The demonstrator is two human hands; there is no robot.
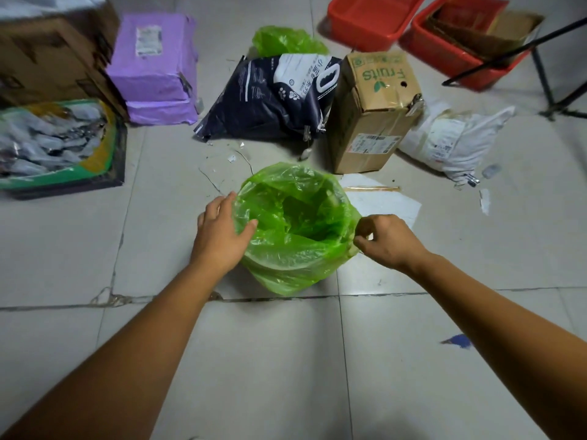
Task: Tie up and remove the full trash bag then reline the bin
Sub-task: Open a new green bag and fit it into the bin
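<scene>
Bin liner point(295, 223), centre: translucent bright green.
Loose plastic bag point(286, 41), 12 o'clock: the same bright green.
Sack point(273, 96), 12 o'clock, nearer: dark navy with a white panel, white lettering and white paw-print marks.
Cardboard box point(378, 106), 1 o'clock: brown, green "Fruits" lettering, white label.
Parcel point(155, 71), 10 o'clock: lilac purple, white label.
First crate point(371, 17) and second crate point(460, 55), 1 to 2 o'clock: red-orange.
Mailer point(454, 141), 2 o'clock: white.
Open carton point(95, 173), 9 o'clock: green and yellow rim, grey packets point(47, 144) inside.
Floor point(270, 360): pale grey tiles, dark joint lines.
Scrap point(459, 340), 4 o'clock: blue.
</scene>
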